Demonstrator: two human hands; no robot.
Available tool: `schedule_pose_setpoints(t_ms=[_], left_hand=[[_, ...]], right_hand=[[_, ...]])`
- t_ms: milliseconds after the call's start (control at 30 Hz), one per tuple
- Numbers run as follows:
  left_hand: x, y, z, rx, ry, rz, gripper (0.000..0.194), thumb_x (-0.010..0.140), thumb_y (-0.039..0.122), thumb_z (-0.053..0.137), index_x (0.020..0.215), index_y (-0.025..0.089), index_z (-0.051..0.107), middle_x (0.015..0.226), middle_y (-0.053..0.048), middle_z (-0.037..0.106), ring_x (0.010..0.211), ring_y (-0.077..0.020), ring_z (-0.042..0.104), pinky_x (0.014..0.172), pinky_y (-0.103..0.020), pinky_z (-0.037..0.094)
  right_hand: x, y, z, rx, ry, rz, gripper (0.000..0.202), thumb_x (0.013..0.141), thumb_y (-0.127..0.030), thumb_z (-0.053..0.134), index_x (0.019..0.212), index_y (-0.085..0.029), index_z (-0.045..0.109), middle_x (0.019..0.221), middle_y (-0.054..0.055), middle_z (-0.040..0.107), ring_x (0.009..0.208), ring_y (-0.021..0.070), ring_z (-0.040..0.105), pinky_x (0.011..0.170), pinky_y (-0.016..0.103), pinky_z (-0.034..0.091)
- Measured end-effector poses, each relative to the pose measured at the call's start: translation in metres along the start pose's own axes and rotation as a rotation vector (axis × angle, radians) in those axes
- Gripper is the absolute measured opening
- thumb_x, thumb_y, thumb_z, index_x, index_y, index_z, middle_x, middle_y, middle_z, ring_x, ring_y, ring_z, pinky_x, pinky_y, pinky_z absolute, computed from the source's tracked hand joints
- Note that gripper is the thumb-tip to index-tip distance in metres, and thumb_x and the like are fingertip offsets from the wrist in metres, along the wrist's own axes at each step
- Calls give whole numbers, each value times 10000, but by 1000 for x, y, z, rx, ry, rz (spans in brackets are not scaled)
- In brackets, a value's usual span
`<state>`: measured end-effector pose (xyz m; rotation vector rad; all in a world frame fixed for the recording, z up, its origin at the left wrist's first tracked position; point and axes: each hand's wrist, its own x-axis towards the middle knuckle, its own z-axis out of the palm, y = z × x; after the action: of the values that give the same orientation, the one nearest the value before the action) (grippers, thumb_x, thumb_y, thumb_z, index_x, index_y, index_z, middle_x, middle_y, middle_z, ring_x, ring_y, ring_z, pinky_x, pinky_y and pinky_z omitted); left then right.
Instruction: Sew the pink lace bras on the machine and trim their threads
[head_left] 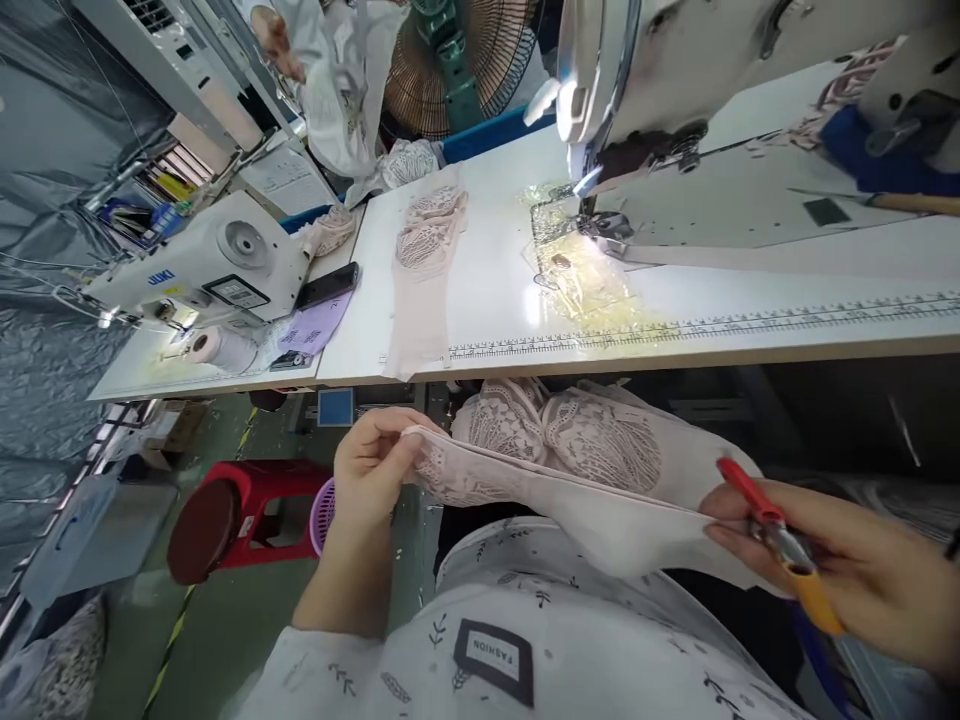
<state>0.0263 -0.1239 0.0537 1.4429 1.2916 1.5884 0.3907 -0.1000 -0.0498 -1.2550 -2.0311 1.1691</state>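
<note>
A pale pink lace bra [600, 440] is stretched across my lap, below the table edge. My left hand [379, 465] pinches one end of its folded edge between thumb and fingers. Further right, my right hand [840, 560] grips the band at the other end. That same hand also holds small thread snips [780, 540], red at one end, orange at the other, with metal between. Their blades cannot be made out. The edge between my hands is drawn nearly straight, and the lace cups bulge behind it.
Above my lap runs a white sewing table [495, 290] with a printed ruler edge. Another pale lace piece [429, 250] lies on it. A sewing machine [675, 80] stands at right, a second machine [217, 260] at left. A red stool [277, 510] is on the floor; a person's hand [276, 42] shows beyond.
</note>
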Motion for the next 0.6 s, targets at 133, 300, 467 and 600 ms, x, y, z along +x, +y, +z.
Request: schedule_pose_setpoints(t_ms=[133,300,467,600], left_hand=[[-3,9,-8,2,66,-13,116,743,214,762,744,162,658,764,-44,701,695,-152,659,594,-237,526],[-2,12,-17,32,138,-56,166,664,222,810,701,153,664,725,-43,707,665,-162,653,557,-238,535],[2,6,-22,84,191,-107,181,626,227,820,673,154,661,714,-29,705,658,-158,639,543,-228,531],[4,3,-23,105,224,-216,216,616,269,829,672,153,655,719,-26,702,648,-156,629,517,-219,517]], right_hand=[[0,-4,5,202,36,-61,213,818,-430,642,851,-221,651,767,45,633,675,189,605,644,299,530],[-1,-8,8,277,115,22,235,768,-420,701,766,-190,649,696,28,617,623,172,563,587,294,495],[-1,-14,10,365,306,8,227,753,-417,706,740,-213,608,709,10,627,644,163,577,622,306,506],[1,-21,15,443,484,-45,192,790,-384,672,754,-228,564,747,18,633,672,164,598,619,318,519]])
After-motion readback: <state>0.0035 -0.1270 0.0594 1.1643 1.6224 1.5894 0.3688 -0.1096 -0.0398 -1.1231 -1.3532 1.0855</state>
